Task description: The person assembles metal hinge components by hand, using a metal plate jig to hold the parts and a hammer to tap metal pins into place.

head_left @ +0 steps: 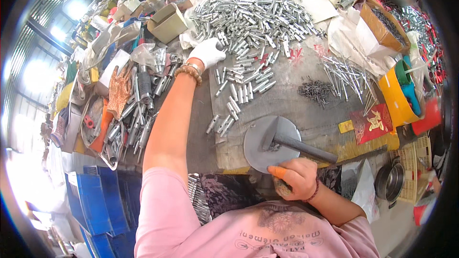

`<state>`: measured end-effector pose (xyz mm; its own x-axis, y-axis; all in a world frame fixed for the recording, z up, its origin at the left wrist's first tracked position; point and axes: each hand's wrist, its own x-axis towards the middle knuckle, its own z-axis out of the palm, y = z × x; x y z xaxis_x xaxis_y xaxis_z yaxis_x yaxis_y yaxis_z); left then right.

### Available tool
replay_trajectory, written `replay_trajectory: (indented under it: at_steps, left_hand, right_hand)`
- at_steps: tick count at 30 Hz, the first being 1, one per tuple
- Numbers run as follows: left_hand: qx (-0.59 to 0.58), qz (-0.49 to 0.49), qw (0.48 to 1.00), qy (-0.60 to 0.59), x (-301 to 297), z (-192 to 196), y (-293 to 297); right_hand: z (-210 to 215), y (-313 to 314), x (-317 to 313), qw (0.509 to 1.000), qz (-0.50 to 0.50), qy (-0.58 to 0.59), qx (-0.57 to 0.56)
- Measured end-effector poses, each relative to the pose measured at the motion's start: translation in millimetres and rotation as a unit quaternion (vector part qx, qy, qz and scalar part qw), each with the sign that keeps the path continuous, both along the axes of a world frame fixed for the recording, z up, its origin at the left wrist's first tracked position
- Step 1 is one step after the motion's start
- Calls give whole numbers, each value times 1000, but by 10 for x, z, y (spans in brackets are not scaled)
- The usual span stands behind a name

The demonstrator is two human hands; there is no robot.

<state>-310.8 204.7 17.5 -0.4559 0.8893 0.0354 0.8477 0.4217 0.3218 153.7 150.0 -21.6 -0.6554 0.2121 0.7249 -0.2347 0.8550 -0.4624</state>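
Observation:
My left hand point(209, 52), in a white glove, reaches to the left edge of a big pile of silvery metal tubes point(258, 12). Its fingers are curled in among the nearest tubes; what they hold, if anything, is hidden. Loose tubes point(246, 93) spread from the pile toward me. At the table's front edge, my bare right hand point(299, 179) is closed, with an orange cover on one fingertip. Whatever lies inside its grip cannot be made out. Just beyond it, a hammer point(303, 148) rests on a round grey metal plate point(256, 145), its handle pointing right.
Small dark pins point(316, 91) and long thin rods point(346, 76) lie on the right. Farther right are a red packet point(373, 123) and a yellow container point(399, 95). An orange-patterned glove point(119, 91) and metal tools crowd the left. Blue bins point(98, 200) stand below.

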Motion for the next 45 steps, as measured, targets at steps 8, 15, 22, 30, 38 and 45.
replay_trajectory:
  at_steps: [8, 15, 22, 30, 38, 45]
  left_hand:
    - [-58, -105, 988, -97, 432, 142, -590]
    - [-21, -68, 992, -109, 899, 205, -1099]
    - [-5, -119, 988, -97, 1279, 405, -1568]
    - [55, -8, 994, -94, 1528, 236, -2219]
    - [58, 9, 991, -124, 1614, 365, -2165]
    - [57, 89, 992, 63, 833, -52, -1746]
  right_hand:
    - [-5, -24, -8, 1000, -14, 6, -3]
    - [25, -50, -35, 999, -16, 5, -33]
    - [51, -77, 15, 998, -24, -8, -52]
    - [155, -93, 37, 993, 9, -25, -114]
    - [278, -44, 192, 986, 52, -70, -141]
    - [319, 19, 225, 969, 61, -100, -217]
